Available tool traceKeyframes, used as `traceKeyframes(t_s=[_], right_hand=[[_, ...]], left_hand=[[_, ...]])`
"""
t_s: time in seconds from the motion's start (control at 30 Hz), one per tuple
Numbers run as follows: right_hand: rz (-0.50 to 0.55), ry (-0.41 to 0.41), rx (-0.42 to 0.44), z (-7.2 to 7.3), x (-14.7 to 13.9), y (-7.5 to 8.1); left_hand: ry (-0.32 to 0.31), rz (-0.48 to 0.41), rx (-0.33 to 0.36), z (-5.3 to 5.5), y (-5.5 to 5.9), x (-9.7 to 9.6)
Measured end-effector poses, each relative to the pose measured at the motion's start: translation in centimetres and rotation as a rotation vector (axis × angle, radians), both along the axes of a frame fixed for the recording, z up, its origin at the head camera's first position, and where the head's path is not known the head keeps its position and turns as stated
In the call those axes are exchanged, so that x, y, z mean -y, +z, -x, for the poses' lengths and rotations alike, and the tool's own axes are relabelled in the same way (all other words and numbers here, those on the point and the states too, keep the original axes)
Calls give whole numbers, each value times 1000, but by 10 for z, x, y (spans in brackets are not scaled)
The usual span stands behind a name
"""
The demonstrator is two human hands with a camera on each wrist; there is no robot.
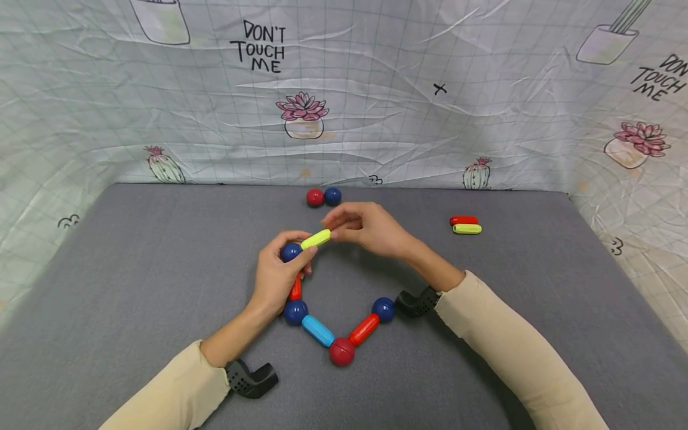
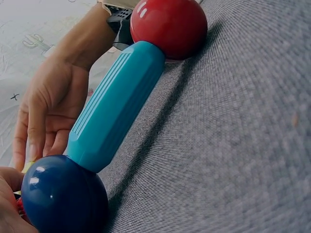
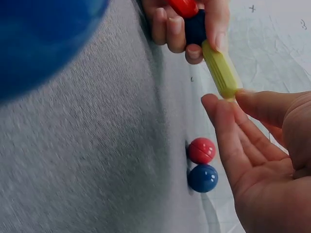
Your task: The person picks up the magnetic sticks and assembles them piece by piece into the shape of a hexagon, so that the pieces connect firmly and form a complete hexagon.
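Observation:
My left hand point(image 1: 273, 273) grips a dark blue ball point(image 1: 291, 252), its thumb lying along a yellow rod point(image 1: 316, 239) joined to that ball. The rod's far end is pinched between the thumb and fingers of my right hand point(image 1: 371, 228), clearer in the right wrist view. Below the held ball a red rod point(image 1: 295, 288), partly hidden by the left hand, leads to a second blue ball point(image 1: 295, 312). From there the chain runs through a light blue rod point(image 1: 318, 330), a red ball point(image 1: 341, 351) and another red rod point(image 1: 364, 329) to a third blue ball point(image 1: 384, 309).
A loose red ball point(image 1: 315, 197) and blue ball point(image 1: 332, 196) sit side by side at the back of the grey table point(image 1: 177, 251). Back right lie a short red rod point(image 1: 463, 220) and a yellow one point(image 1: 467, 229). Printed cloth point(image 1: 365, 119) hangs behind.

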State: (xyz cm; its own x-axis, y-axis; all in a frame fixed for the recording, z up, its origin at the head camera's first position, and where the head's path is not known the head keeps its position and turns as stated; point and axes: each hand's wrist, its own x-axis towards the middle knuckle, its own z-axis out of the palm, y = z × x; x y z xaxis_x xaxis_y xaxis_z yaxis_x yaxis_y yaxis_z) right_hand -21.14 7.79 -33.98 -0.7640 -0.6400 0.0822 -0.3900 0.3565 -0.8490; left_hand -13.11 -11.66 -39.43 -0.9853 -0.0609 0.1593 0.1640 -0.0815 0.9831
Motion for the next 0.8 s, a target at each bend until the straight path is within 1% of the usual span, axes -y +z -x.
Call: traceKeyframes(t_s=[0.1, 0.2, 0.37, 0.47, 0.5, 0.57, 0.63, 0.8], right_hand=[[-39, -30, -53, 4, -3, 3], [-87, -87, -105, 11, -7, 5], [-113, -154, -115, 27, -11, 6], [-149, -163, -143, 35, -9, 6], [-175, -163, -155, 38, -7, 6], [-222, -147, -185, 43, -3, 6], [-260, -113, -208, 47, 0, 5], [-328, -7, -239, 57, 7, 0]], left_hand=[[-2, 7, 2, 1, 0, 0], [-2, 12, -8, 1, 1, 0], [9, 42, -26, 2, 1, 1], [11, 50, -28, 2, 1, 1], [10, 49, -27, 1, 1, 1], [10, 47, -21, 1, 1, 1], [9, 52, -15, 1, 1, 1], [4, 62, -8, 0, 0, 1]])
